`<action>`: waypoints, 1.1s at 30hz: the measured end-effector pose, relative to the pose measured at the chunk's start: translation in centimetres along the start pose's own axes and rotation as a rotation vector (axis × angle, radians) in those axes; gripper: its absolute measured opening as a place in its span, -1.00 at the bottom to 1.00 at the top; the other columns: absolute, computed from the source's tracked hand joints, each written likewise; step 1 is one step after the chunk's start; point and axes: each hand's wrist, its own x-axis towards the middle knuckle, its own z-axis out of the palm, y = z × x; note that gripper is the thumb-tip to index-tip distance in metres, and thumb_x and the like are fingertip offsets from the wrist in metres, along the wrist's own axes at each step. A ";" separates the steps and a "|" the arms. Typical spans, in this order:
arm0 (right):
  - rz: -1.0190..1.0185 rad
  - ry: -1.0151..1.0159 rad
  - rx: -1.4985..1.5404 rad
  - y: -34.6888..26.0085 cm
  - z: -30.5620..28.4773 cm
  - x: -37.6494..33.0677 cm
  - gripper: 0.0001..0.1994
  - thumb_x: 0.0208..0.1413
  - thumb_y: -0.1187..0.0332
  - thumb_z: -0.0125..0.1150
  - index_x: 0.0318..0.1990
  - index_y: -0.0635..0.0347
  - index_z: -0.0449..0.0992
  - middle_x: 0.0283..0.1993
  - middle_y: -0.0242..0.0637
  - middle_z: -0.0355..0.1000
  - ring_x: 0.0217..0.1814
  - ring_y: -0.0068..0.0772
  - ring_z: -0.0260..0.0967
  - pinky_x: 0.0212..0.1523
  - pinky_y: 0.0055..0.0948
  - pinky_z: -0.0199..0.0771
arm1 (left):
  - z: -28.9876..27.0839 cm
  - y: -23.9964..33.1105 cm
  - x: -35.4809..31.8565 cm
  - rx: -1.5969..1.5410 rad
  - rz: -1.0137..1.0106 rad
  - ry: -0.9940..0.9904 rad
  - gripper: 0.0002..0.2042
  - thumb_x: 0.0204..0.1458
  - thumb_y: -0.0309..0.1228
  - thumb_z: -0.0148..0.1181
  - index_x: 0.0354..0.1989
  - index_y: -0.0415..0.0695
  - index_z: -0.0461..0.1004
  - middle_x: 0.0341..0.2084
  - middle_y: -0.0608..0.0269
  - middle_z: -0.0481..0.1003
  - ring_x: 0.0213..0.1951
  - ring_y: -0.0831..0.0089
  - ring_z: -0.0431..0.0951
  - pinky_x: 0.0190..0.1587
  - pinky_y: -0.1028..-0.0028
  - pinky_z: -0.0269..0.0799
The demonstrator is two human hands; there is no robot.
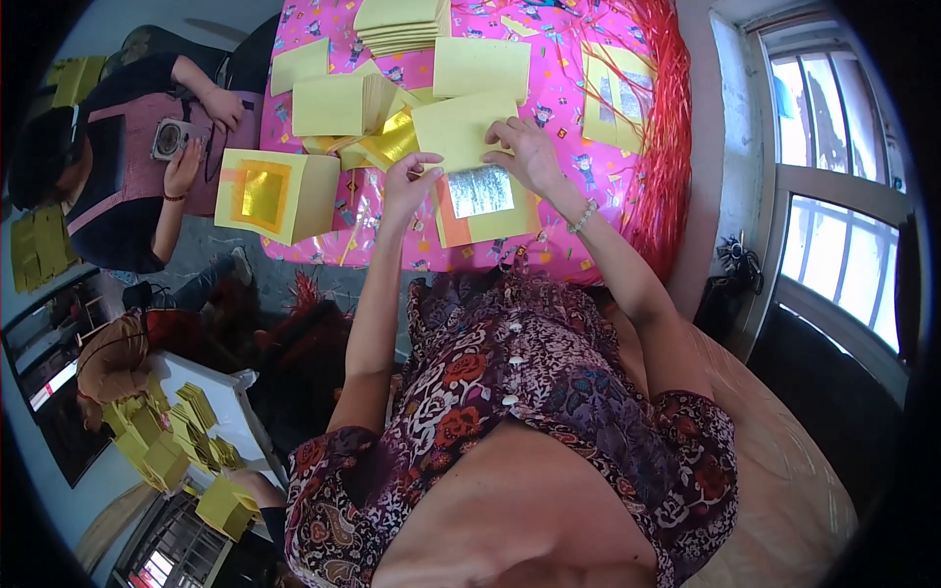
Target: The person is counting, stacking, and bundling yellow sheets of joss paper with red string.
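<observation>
Both my hands hold a plain yellow paper sheet (453, 125) by its near side, slightly raised over the pink tablecloth. At its lower left corner, my left hand (404, 186) pinches with thumb and fingers. The fingers of my right hand (529, 155) grip its right edge, with the thumb below. Partly under it, close to the table's near edge, lies a yellow sheet with a silver foil square (480, 191) and an orange band on its left. Gold foil paper (394, 137) shows just beyond my left hand, partly hidden by the held sheet.
A stack with a gold foil square (259, 196) stands at the table's left edge. More yellow stacks (402, 24) lie at the back. Red plastic strands (667, 127) hang along the right edge. To the left, a person in a pink apron (127, 147) holds a small device.
</observation>
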 end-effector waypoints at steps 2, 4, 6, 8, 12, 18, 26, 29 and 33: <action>0.016 -0.018 0.006 0.0 0.2 0.0 -0.71 -0.12 0.22 0.40 -0.26 0.03 0.46 -0.35 -0.37 0.39 -0.16 -0.28 0.34 -0.12 -0.26 0.37 | -0.2 0.0 0.3 -0.026 -0.032 -0.013 -0.81 -0.10 -0.52 0.36 -0.26 -0.08 0.62 -0.52 0.57 0.24 -0.52 0.74 0.25 -0.46 0.70 0.23; -0.018 0.005 0.010 0.3 0.4 -0.1 -0.71 -0.12 0.22 0.41 -0.26 0.04 0.46 -0.35 -0.36 0.38 -0.16 -0.28 0.34 -0.13 -0.26 0.37 | -0.1 0.0 0.5 -0.054 -0.062 -0.030 -0.81 -0.09 -0.53 0.36 -0.25 -0.09 0.62 -0.53 0.56 0.25 -0.53 0.73 0.26 -0.47 0.69 0.23; -0.040 0.015 0.018 0.7 0.6 -0.1 -0.72 -0.12 0.23 0.40 -0.26 0.04 0.47 -0.35 -0.35 0.38 -0.17 -0.28 0.34 -0.13 -0.27 0.37 | 0.0 -0.1 0.4 -0.101 -0.121 -0.019 -0.82 -0.09 -0.54 0.37 -0.27 -0.14 0.61 -0.53 0.54 0.33 -0.52 0.73 0.36 -0.48 0.71 0.30; -0.062 0.026 0.026 1.1 0.8 -0.4 -0.72 -0.11 0.23 0.40 -0.26 0.04 0.47 -0.35 -0.35 0.38 -0.17 -0.28 0.34 -0.14 -0.27 0.37 | -0.2 -0.4 0.2 -0.178 -0.171 -0.023 -0.83 -0.09 -0.53 0.38 -0.29 -0.15 0.60 -0.53 0.52 0.37 -0.50 0.71 0.41 -0.46 0.69 0.35; -0.083 0.049 0.090 1.5 1.1 -0.5 -0.72 -0.10 0.23 0.40 -0.25 0.04 0.47 -0.37 -0.34 0.36 -0.18 -0.26 0.33 -0.14 -0.28 0.37 | -0.7 -0.9 0.3 -0.332 -0.267 -0.056 -0.85 -0.08 -0.50 0.40 -0.33 -0.17 0.58 -0.51 0.44 0.47 -0.43 0.66 0.50 -0.41 0.65 0.46; -0.147 0.094 -0.041 1.3 1.0 -1.0 -0.67 -0.10 0.20 0.39 -0.19 0.04 0.46 -0.28 -0.34 0.34 -0.14 -0.26 0.33 -0.14 -0.27 0.38 | -0.5 -1.6 0.8 -0.302 -0.265 -0.038 -0.85 -0.09 -0.51 0.40 -0.38 -0.15 0.52 -0.53 0.43 0.48 -0.53 0.68 0.44 -0.50 0.66 0.38; -0.434 0.051 -0.446 1.3 1.2 -0.2 -0.63 -0.03 0.10 0.29 -0.09 0.04 0.46 -0.25 -0.38 0.32 -0.21 -0.34 0.33 -0.20 -0.32 0.36 | 0.6 -0.1 0.0 -0.142 -0.125 0.227 -0.69 -0.05 -0.34 0.41 -0.28 -0.15 0.38 -0.54 0.35 0.45 -0.60 0.65 0.40 -0.56 0.65 0.35; -0.483 0.023 -0.481 2.0 0.6 0.2 -0.72 0.06 0.09 0.19 -0.17 0.04 0.50 -0.29 -0.38 0.33 -0.16 -0.37 0.33 -0.18 -0.34 0.36 | 1.8 1.6 0.7 0.040 -0.145 0.271 -0.58 -0.03 -0.32 0.40 -0.15 -0.26 0.31 -0.46 0.19 0.47 -0.56 0.56 0.49 -0.53 0.60 0.44; -0.433 0.037 -0.401 2.0 0.9 0.3 -0.71 0.04 0.08 0.23 -0.19 0.04 0.51 -0.30 -0.37 0.34 -0.16 -0.35 0.34 -0.18 -0.34 0.35 | 2.7 0.9 1.3 -0.254 -0.189 0.169 -0.46 -0.01 -0.44 0.35 0.04 -0.30 0.15 -0.31 0.00 0.48 -0.41 0.33 0.61 -0.39 0.44 0.59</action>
